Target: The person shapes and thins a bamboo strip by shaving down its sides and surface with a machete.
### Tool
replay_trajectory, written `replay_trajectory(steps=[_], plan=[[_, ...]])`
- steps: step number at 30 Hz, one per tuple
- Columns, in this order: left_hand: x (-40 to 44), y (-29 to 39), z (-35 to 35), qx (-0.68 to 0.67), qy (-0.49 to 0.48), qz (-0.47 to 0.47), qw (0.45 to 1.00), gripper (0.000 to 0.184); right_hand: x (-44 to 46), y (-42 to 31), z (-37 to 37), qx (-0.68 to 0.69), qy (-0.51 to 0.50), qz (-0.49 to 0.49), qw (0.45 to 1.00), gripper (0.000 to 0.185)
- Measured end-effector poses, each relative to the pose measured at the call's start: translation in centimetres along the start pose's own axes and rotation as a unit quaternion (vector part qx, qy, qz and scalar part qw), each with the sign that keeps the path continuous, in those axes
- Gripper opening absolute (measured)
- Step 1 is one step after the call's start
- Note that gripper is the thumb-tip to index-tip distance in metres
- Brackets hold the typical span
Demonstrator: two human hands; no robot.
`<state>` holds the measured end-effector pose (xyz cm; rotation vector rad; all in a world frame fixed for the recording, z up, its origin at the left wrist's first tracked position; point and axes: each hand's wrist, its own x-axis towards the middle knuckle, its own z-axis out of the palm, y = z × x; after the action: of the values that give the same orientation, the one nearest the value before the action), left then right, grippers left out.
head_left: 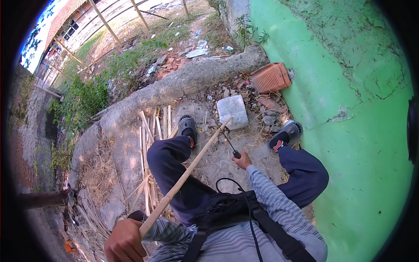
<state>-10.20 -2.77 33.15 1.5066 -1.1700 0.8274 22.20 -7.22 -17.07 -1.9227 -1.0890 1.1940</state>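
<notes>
My left hand is closed around the near end of a long, pale wooden stick, which slants up and away to the right. The stick's far tip lies over the edge of a whitish block on the ground between my feet. In my right hand is a long-bladed knife, gripped by its black handle. Its thin dark blade runs up and left and crosses the stick near the far tip. Whether the blade touches the stick, I cannot tell.
Split wooden strips lie left of my legs. A terracotta block leans by the green wall on my right. A low rough concrete ridge crosses ahead, with plants and litter beyond it. Straw covers ground at left.
</notes>
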Motion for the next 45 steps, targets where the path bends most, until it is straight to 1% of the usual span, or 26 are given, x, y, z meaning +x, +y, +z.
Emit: replay_trajectory(steps=[2, 4, 6, 8, 9, 10, 11, 12, 13, 14, 15, 16, 17, 19, 20, 22, 24, 26, 28, 30, 34, 37, 40, 42, 43, 45], plan=[[-0.8, 0.6, 0.3, -0.020, -0.022, -0.004, 1.000, 0.016, -0.6, -0.9, 0.1, -0.042, -0.011, -0.097, 0.994, 0.028], [-2.5, 2.2, 1.2, -0.130, -0.054, -0.029, 0.990, 0.043, -0.2, -0.6, 0.7, -0.020, -0.030, -0.088, 0.995, 0.028], [-3.0, 3.1, 1.6, -0.138, -0.063, -0.040, 0.988, 0.039, -0.6, -1.3, 0.7, 0.002, -0.048, -0.077, 0.996, 0.028], [-2.2, 2.4, 1.2, -0.146, -0.074, -0.050, 0.985, 0.035, -1.0, -2.1, 0.1, 0.041, -0.072, 0.035, 0.996, 0.025], [-1.1, 1.0, 0.4, -0.086, -0.053, -0.027, 0.994, 0.023, -1.0, -2.8, -0.2, 0.040, -0.073, 0.033, 0.996, 0.025], [-0.4, 0.2, 0.0, -0.027, -0.031, -0.004, 0.999, 0.022, -1.1, -3.3, -0.4, 0.046, -0.075, 0.041, 0.995, 0.029], [-0.7, 0.4, 0.5, -0.025, -0.030, -0.003, 0.999, 0.022, -1.4, -3.7, -0.5, 0.052, -0.077, 0.050, 0.994, 0.033], [-1.4, 0.9, 1.1, -0.011, 0.036, 0.022, 0.999, 0.024, -1.7, -4.1, -0.4, 0.051, -0.079, 0.049, 0.994, 0.033], [-1.5, 1.0, 1.5, 0.004, 0.100, 0.048, 0.994, 0.030, -2.0, -4.8, -0.3, 0.033, -0.078, -0.032, 0.996, 0.033], [-1.3, 1.1, 1.9, 0.008, 0.100, 0.048, 0.994, 0.030, -2.3, -5.3, -0.4, 0.015, -0.078, -0.113, 0.990, 0.032], [-0.5, 1.0, 2.4, 0.168, 0.268, 0.065, 0.946, 0.038, -2.6, -6.0, -0.5, 0.013, -0.080, -0.114, 0.990, 0.032], [0.0, 0.9, 2.8, 0.320, 0.421, 0.079, 0.845, 0.048, -2.9, -6.8, -0.7, 0.005, -0.093, -0.147, 0.985, 0.031], [-0.2, 1.2, 2.8, 0.323, 0.420, 0.080, 0.844, 0.048, -3.1, -7.1, -0.7, -0.001, -0.105, -0.180, 0.978, 0.029], [-0.9, 2.0, 2.6, 0.395, 0.442, 0.018, 0.805, 0.056, -3.3, -7.8, -0.9, -0.001, -0.108, -0.176, 0.978, 0.031], [-1.0, 1.9, 2.7, 0.395, 0.439, 0.018, 0.807, 0.056, -3.5, -8.0, -1.1, -0.003, -0.109, -0.168, 0.980, 0.032], [-1.1, 1.5, 2.9, 0.369, 0.468, 0.052, 0.802, 0.062, -4.3, -9.2, -2.1, 0.004, -0.110, -0.162, 0.981, 0.033], [-0.8, 1.2, 3.2, 0.380, 0.468, 0.047, 0.796, 0.066, -5.8, -11.2, -3.4, 0.013, -0.115, -0.149, 0.982, 0.034], [-0.5, 0.2, 3.2, 0.376, 0.442, 0.080, 0.811, 0.065, -6.9, -13.3, -4.9, -0.007, -0.136, -0.193, 0.972, 0.035], [0.7, -0.9, 3.2, 0.390, 0.450, 0.078, 0.800, 0.063, -7.3, -14.0, -5.6, 0.008, -0.147, -0.210, 0.967, 0.036], [1.3, -1.7, 3.2, 0.379, 0.431, 0.070, 0.816, 0.063, -7.8, -15.9, -6.8, -0.032, -0.206, -0.223, 0.952, 0.036], [1.4, -2.1, 3.6, 0.358, 0.419, 0.056, 0.833, 0.064, -7.6, -15.2, -6.7, -0.034, -0.212, -0.228, 0.950, 0.036], [1.0, -2.0, 3.8, 0.392, 0.419, 0.041, 0.818, 0.064, -8.1, -15.5, -6.2, 0.003, -0.211, -0.229, 0.950, 0.035], [1.5, -2.6, 3.6, 0.368, 0.411, 0.034, 0.833, 0.064, -10.1, -19.5, -7.8, 0.009, -0.236, -0.217, 0.947, 0.034], [2.0, -3.1, 3.5, 0.361, 0.396, 0.033, 0.844, 0.064, -11.0, -21.8, -8.2, -0.001, -0.252, -0.232, 0.939, 0.030], [2.1, -3.1, 3.4, 0.361, 0.395, 0.031, 0.844, 0.064, -10.7, -21.9, -8.1, 0.001, -0.252, -0.232, 0.940, 0.030], [2.2, -3.2, 3.5, 0.332, 0.374, 0.027, 0.865, 0.063, -10.3, -21.7, -7.8, -0.012, -0.272, -0.209, 0.939, 0.028]])
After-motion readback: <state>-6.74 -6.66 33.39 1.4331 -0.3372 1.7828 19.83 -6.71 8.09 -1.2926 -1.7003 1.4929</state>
